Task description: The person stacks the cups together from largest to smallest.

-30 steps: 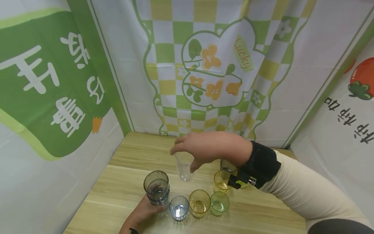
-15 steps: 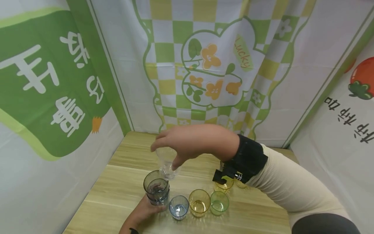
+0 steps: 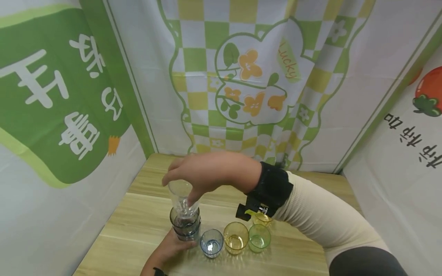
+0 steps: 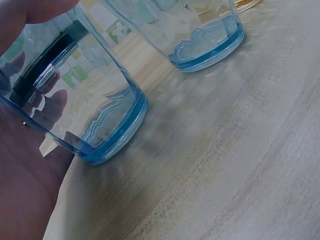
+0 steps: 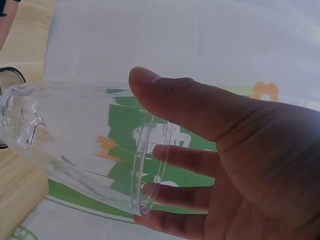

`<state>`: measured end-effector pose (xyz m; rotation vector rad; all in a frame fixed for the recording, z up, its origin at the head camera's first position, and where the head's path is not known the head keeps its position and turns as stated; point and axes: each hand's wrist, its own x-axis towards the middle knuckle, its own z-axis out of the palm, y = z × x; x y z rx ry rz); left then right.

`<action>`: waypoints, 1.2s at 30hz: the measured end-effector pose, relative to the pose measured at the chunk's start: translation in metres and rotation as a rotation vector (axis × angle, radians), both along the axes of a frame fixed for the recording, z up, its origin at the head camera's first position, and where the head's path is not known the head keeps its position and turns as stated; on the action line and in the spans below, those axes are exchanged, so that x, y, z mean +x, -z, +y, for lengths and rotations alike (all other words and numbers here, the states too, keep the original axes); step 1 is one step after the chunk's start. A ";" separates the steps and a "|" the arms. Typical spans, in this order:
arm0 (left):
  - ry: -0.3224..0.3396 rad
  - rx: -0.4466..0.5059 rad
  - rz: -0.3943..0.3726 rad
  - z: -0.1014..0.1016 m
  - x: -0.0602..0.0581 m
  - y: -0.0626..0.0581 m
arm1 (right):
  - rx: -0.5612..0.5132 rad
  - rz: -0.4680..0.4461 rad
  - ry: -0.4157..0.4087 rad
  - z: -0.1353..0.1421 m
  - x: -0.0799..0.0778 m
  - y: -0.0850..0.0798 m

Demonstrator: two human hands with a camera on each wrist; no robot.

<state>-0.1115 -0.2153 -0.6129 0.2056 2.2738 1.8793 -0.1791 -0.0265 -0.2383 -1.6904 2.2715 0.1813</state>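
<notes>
My left hand [image 3: 171,248] holds the bottom of a stack of glasses, a dark grey glass [image 3: 173,219] nested in a blue glass [image 4: 131,117] that stands on the table. Its thumb and fingers curl round the blue glass in the left wrist view. Over the stack, my right hand [image 3: 205,171] holds a clear glass [image 3: 177,188] by the rim, thumb on one side and fingers on the other. The clear glass's base overlaps the grey glass's mouth; whether they touch I cannot tell. Right beside the stack is another blue glass [image 3: 211,245].
Right of the blue glass, an amber glass [image 3: 236,241] and a green glass [image 3: 259,240] stand in a row. A yellow glass [image 3: 262,219] behind them is partly hidden by the right wrist camera. Printed cloth walls [image 3: 162,126] surround the wooden table [image 3: 131,226].
My right hand has carried the clear glass leftward from the table's middle to above the stack, then a little down. The left hand and the stack have stayed put.
</notes>
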 end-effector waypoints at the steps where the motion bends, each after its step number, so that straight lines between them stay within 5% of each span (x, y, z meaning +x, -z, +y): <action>1: 0.006 0.005 -0.003 0.000 0.000 0.000 | 0.004 0.002 -0.001 -0.002 0.000 0.002; 12: 0.013 0.022 -0.046 -0.001 -0.003 0.000 | 0.042 0.034 -0.009 -0.012 0.002 0.031; 23: 0.007 -0.001 -0.005 0.000 0.000 0.002 | -0.047 0.016 0.024 0.022 -0.006 0.050; 29: -0.028 -0.002 -0.020 0.002 0.002 0.002 | -0.169 -0.126 0.160 0.057 -0.007 0.080; 36: -0.059 0.003 -0.037 0.005 0.000 0.001 | -0.304 -0.295 0.374 0.105 -0.003 0.139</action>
